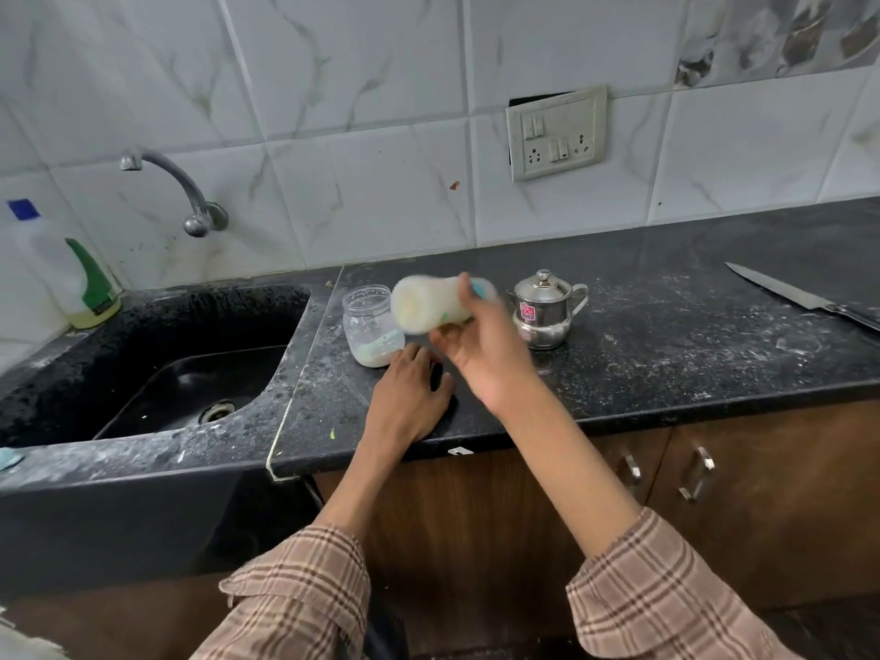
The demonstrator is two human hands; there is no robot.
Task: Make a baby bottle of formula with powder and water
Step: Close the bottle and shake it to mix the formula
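Observation:
My right hand (481,354) grips a baby bottle (428,304) full of pale milky liquid. The bottle lies almost on its side above the counter, base toward the left, and is blurred by motion. Its teal cap end is mostly hidden behind my fingers. My left hand (409,397) rests flat on the black counter (666,335) with fingers spread, holding nothing. Just beyond it stands an open clear jar (369,326) with a little pale powder and a light green scoop at the bottom. A small lidded steel pot (545,309) stands to the right of the bottle.
A black sink (181,373) lies to the left under a wall tap (190,197). A dish-soap bottle (81,273) stands at the sink's far left corner. A large knife (805,297) lies at the right end of the counter. Cabinet doors with handles (697,473) are below.

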